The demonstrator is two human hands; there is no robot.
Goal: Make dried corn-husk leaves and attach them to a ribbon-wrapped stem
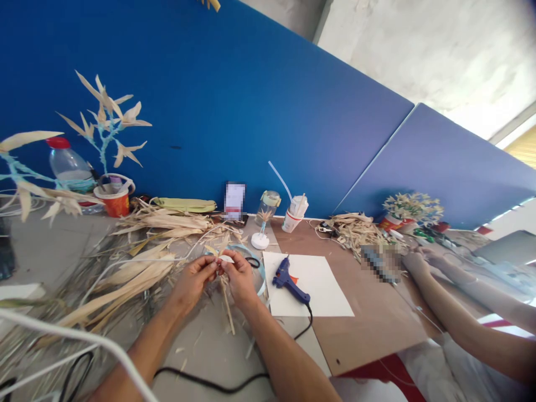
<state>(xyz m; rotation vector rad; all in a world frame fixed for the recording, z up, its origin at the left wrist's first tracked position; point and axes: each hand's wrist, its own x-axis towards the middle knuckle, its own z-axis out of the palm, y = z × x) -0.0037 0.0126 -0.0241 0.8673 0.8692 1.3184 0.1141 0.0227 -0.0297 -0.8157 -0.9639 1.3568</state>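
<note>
Where left hand [200, 274] and right hand [239, 274] meet: pale husk piece [226, 259], long axis nearly crosswise, narrow tip pointing right.
Left grip: thumb and fingertips pinching its left end.
Right grip: thumb and fingers pinching it too.
Stalk [228, 311]: just below, running lengthwise toward the wearer.
Glue gun [290, 282]: rightward, on white paper [330, 290], nozzle pointing away.

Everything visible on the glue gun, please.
The glue gun has a dark blue body, plastic by its look, with an orange-red trigger, a narrow nozzle at one end and a black cord leaving the other. It lies on its side on a white sheet, nozzle towards the blue partition, handle towards the sheet's near edge. The cord runs off that edge. Neither of the wearer's hands touches it. Whether it is powered, or has a glue stick loaded, can't be told.
</note>
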